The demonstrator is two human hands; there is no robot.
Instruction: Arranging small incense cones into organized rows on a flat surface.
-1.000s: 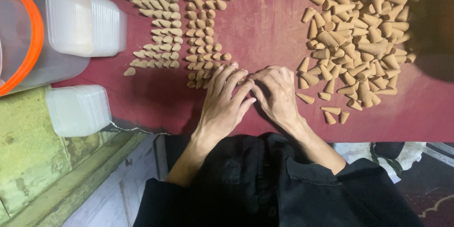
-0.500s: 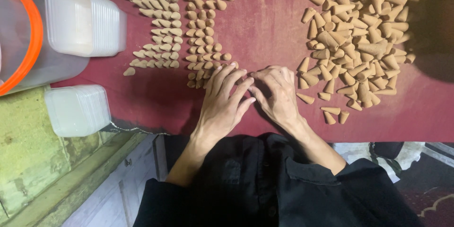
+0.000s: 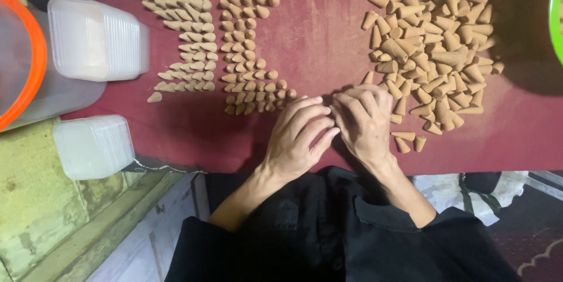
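Both hands rest together, knuckles up, on the maroon bench [image 3: 328, 41]: the left hand [image 3: 298, 136] and right hand [image 3: 365, 119] have fingers curled, and whether they pinch anything I cannot tell. The loose cone pile [image 3: 437, 41] lies at two o'clock of the hands, the lined-up rows of cones [image 3: 249, 65] at eleven o'clock. Stacked clear plastic tubs [image 3: 94, 38] sit far off at ten o'clock.
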